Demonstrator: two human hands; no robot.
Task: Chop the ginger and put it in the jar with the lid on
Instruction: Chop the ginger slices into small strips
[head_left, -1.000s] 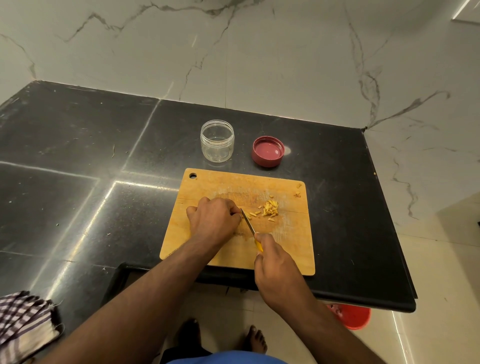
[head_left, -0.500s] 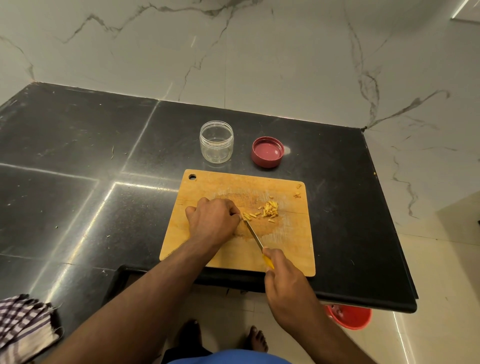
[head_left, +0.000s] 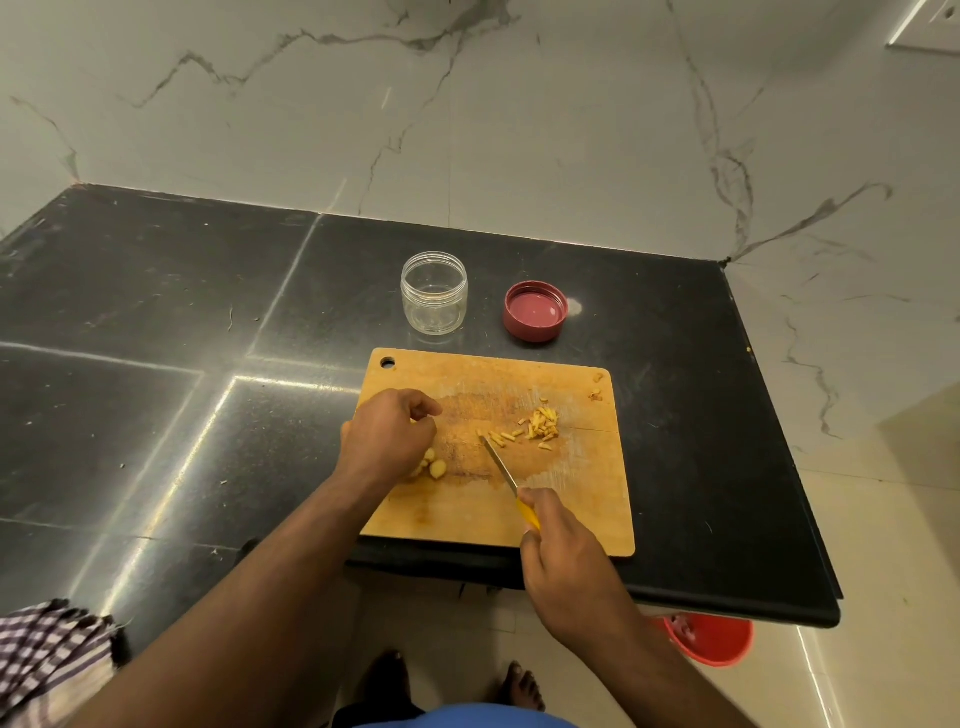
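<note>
On the wooden cutting board, my left hand has its fingers curled over chunks of unchopped ginger, which peek out at the hand's lower right edge. My right hand grips the yellow handle of a small knife. Its blade tip points up-left and stops just short of the chopped ginger strips at the board's right middle. Behind the board stand an empty clear jar, upright and open, and to its right the red lid, lying inside up.
The board sits near the front edge of a black stone counter, with marble wall behind and to the right. A checked cloth lies at the lower left. On the floor below the counter edge stands a red bucket.
My left hand slid left, away from the chopped strips, uncovering the ginger chunks beneath it. My right hand drew the knife back toward me, away from the left hand.
</note>
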